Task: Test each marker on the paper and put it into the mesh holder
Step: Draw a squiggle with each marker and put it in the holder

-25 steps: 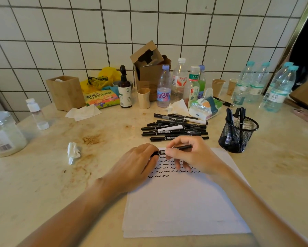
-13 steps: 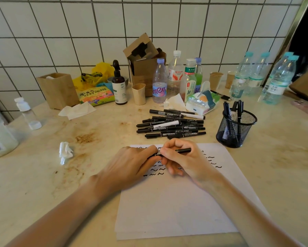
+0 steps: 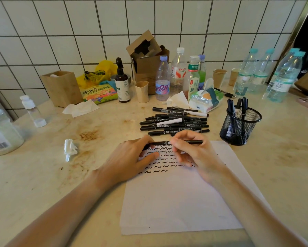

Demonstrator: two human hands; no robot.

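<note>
Both hands hold one black marker (image 3: 174, 142) level, just above the top rows of squiggles on the paper (image 3: 181, 198). Left hand (image 3: 130, 161): fingers curled round the marker's left end. Right hand (image 3: 194, 154): thumb and fingers pinch the barrel right of its middle; the far end sticks out toward the mesh holder (image 3: 240, 126).

Change over the last second: the grip looks the same, hands slightly further apart along the barrel; the rest of the shift reads as head movement, not hand movement. No new squiggle visible beside the last one in the bottom row. Cannot tell whether the cap is on or coming off; the left fingers cover that end.

Judgement: cap being handled. Either uncapping before a test stroke or recapping after one; frames do not settle which.

Progress: several markers stand in the holder on the table (image 3: 42, 184). The pile of untested markers (image 3: 174, 122) just beyond the paper is far larger, so most of the task remains.
</note>
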